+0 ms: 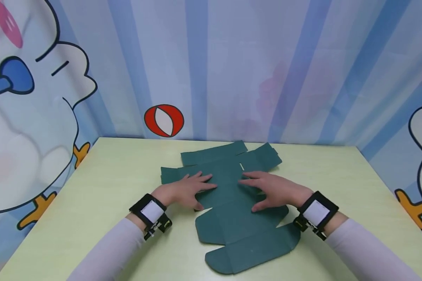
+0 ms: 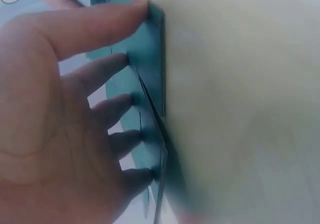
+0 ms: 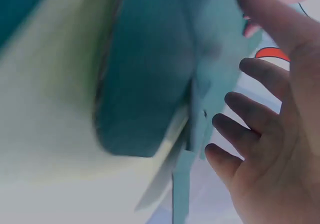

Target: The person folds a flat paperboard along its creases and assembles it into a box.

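Note:
A dark green unfolded cardboard box blank (image 1: 244, 224) lies on the table, creased into panels with rounded flaps at its near end. My left hand (image 1: 184, 191) rests on its left side with fingers spread. In the left wrist view, the fingertips of this hand (image 2: 60, 119) touch the cardboard (image 2: 147, 54), and the thumb lies by its edge. Over the right side is my right hand (image 1: 278, 189), fingers spread and slightly bent. The right wrist view shows that hand (image 3: 285, 129) beside the green panels (image 3: 145, 79); whether its fingertips touch them I cannot tell.
The pale yellow table (image 1: 126, 164) ends at a blue striped curtain (image 1: 228, 78) with cartoon prints. Each wrist wears a black strap with a small camera. The blank's far flaps lie near the table's back edge.

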{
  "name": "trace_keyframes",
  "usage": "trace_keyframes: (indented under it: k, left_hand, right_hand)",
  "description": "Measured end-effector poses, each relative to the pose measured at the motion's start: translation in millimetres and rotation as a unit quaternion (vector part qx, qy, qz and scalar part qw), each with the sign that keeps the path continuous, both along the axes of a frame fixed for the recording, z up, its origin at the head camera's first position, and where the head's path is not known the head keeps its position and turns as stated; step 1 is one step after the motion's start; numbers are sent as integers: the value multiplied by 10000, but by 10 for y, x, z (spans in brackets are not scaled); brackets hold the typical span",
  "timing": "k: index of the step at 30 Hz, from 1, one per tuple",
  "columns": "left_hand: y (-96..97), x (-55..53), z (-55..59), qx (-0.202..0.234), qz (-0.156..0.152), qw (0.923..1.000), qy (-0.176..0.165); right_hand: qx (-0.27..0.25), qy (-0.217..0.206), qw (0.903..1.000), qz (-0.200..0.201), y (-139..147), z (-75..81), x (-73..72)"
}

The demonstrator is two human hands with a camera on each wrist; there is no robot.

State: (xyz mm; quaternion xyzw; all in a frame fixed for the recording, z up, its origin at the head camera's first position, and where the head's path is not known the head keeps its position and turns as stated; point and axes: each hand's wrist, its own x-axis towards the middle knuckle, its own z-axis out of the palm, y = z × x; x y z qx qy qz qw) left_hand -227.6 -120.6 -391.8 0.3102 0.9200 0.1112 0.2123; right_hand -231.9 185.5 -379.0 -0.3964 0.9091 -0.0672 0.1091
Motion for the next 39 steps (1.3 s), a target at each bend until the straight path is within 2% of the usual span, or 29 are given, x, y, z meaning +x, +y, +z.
trace_keyframes:
  k: [4,9,13,18,21,25,31,34,39]
  left_hand:
    - [20,-94,-23,122,-67,9999,53]
    - [16,-157,-30,212,176,9993,249]
    - [29,-130,6,139,263,9980,556]
    - [141,-11,82,69,17,9963,860]
    - [244,84,108,62,-179,9976,663]
    - [344,156,69,34,-301,9990,325]
    - [382,187,8,-145,-101,9998,61]
    - [387,187,-3,-104,-45,9999,62]
    - [398,177,5,10,-75,9999,101]
  right_hand:
    - [132,-315,9992,-208,18,-112,-6]
    - [168,-241,9986,-443,21,-172,-4]
    - [162,-63,9985,-516,-6,-178,-6]
    - [205,108,9978,-620,-22,-188,-17]
    - [200,145,9973,-692,-27,-206,-36]
    - [167,158,9970,-737,-33,-221,-52]
    - [119,110,9978,-642,-52,-170,-143]
    - [-137,216,9964,-803,-41,-94,-261]
    - [-336,562,9867,-1490,12,13,-542]
